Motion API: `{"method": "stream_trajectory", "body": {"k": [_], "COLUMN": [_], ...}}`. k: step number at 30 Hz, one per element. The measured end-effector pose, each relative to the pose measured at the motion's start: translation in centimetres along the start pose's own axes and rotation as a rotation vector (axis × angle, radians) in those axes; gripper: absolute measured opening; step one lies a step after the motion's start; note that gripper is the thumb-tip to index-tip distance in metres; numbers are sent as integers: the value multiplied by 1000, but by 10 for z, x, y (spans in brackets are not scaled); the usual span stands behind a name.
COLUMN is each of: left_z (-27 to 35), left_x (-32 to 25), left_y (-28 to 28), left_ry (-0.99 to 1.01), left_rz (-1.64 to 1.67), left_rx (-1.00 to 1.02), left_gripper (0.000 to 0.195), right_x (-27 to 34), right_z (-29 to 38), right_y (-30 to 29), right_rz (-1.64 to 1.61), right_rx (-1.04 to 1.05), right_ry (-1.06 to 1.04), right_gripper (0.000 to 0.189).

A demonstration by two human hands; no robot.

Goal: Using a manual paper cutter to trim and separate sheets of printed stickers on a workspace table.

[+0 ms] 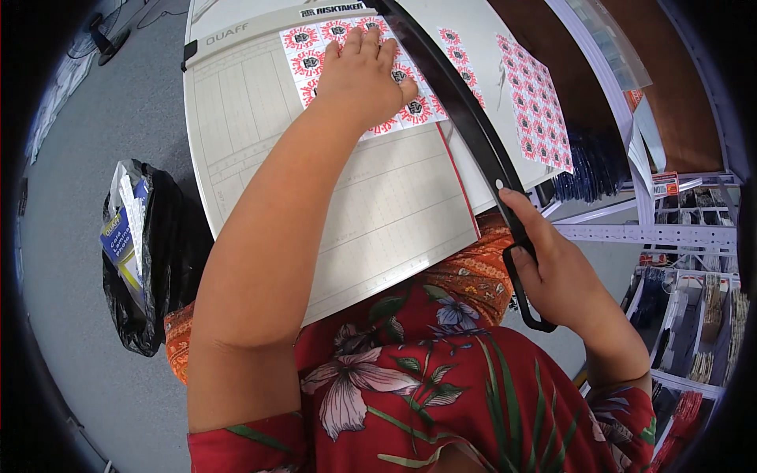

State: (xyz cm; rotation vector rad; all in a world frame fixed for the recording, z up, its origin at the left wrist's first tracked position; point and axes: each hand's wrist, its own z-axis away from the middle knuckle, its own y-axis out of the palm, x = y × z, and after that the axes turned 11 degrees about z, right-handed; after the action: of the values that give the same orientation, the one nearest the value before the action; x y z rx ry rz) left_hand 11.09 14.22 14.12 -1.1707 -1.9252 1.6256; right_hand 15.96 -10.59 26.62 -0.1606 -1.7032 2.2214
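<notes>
My left hand (366, 77) lies flat, fingers apart, on a sheet of printed red-and-black stickers (307, 62) at the upper end of a Quaff guillotine paper cutter's board (378, 219). My right hand (547, 260) grips the black handle of the cutter's blade arm (467, 112), its index finger stretched along the arm. The arm slants over the board's right side, and its handle end stands out past the near right corner. A narrow strip of stickers (458, 56) lies just right of the arm. Farther right is a larger sticker sheet (535, 103).
A black plastic bag (159, 254) with packaging in it stands on the floor at left, a black fan (100, 38) beyond. White racks (680, 233) with packed goods stand at right. The cutter's near edge is close to my lap.
</notes>
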Motion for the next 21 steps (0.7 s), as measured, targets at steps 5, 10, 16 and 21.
{"method": "stream_trajectory", "body": {"k": [5, 10, 16, 21], "left_z": [-1, -2, -1, -1], "left_x": [-1, -2, -1, -2], "left_y": [-1, -3, -2, -2], "left_ry": [5, 2, 4, -3], "left_rz": [-8, -26, -33, -43], "left_rx": [1, 14, 9, 21], "left_gripper": [58, 58, 58, 58], "right_x": [-3, -5, -7, -7], "right_z": [1, 0, -1, -1], "right_y": [8, 13, 16, 18], "right_rz": [12, 9, -3, 7], "right_rx": [-44, -64, -77, -61], "right_ry": [-12, -12, -27, -12], "right_gripper": [58, 59, 58, 58]}}
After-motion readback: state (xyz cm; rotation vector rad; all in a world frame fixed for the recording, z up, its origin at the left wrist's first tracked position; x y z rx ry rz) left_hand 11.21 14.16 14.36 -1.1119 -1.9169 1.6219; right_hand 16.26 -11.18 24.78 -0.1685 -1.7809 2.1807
